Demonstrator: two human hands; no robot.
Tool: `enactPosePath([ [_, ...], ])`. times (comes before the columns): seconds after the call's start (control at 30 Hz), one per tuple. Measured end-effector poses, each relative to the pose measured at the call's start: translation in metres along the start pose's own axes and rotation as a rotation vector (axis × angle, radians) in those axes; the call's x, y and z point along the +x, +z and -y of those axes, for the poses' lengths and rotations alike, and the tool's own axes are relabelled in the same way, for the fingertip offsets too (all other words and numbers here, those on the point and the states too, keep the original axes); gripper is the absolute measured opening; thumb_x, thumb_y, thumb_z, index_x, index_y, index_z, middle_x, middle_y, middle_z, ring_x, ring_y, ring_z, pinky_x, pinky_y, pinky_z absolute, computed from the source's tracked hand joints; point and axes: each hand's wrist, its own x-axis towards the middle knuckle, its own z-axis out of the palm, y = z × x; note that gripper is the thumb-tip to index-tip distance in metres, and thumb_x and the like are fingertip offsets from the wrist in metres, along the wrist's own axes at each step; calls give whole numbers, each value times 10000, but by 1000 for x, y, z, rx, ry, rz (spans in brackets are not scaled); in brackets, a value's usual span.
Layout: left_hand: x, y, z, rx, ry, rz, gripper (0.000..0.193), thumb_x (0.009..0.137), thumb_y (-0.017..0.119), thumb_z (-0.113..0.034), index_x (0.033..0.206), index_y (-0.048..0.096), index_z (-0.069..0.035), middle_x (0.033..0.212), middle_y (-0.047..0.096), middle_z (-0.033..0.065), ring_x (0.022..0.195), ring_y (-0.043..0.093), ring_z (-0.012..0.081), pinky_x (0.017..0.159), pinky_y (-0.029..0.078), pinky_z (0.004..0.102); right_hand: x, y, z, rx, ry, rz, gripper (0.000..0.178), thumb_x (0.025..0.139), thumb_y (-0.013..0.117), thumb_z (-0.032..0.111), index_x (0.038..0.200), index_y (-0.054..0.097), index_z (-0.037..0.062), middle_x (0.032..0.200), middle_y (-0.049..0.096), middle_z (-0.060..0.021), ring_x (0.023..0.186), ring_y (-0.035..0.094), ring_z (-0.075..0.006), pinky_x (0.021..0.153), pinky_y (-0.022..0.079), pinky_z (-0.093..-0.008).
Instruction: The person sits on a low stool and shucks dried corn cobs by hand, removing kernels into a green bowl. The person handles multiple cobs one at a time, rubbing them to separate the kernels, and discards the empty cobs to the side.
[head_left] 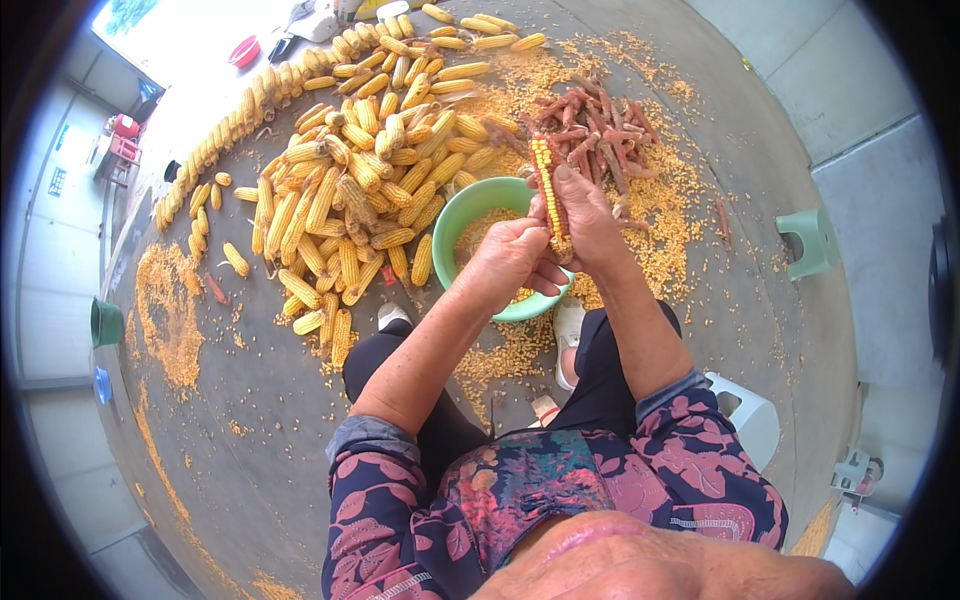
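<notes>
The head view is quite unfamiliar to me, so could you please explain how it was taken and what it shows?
Certainly. There is no robot here: a person works with two bare hands. The picture comes from the left of two wide fisheye cameras on their head, looking down, so straight edges bend near the rim.

The right hand grips a partly stripped ear of corn; the left hand is at its lower end. Below them, a green basin holds loose kernels.

On the grey floor lie a large pile of yellow corn ears, a smaller heap of reddish bare cobs and scattered kernels.
</notes>
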Motion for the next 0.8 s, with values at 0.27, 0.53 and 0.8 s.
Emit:
enactPosePath([
  [0.27,1,-2,1,27,-15,12,276,1002,446,-165,1075,643,15,861,728,146,619,670,154,530,563,269,-2,2,0,23,-11,23,465,1067,478,469,1098,612,24,815,648,-17,667,605,-67,574,500,-211],
  [0.53,1,-1,6,-120,-34,21,284,1013,451,-196,1095,621,16,844,721,149,622,670,153,520,550,266,-5,8,7,123,33,45,508,1069,441,504,1072,624,30,807,657,-33,649,625,-75,544,508,-210],
  [0.8,-1,-2,2,-132,50,125,274,1033,500,-203,1133,616,23,938,720,138,697,693,160,597,573,269,-3,6,13,198,81,-25,498,1069,433,505,1075,604,38,789,656,-51,546,600,-81,387,431,-195],
])
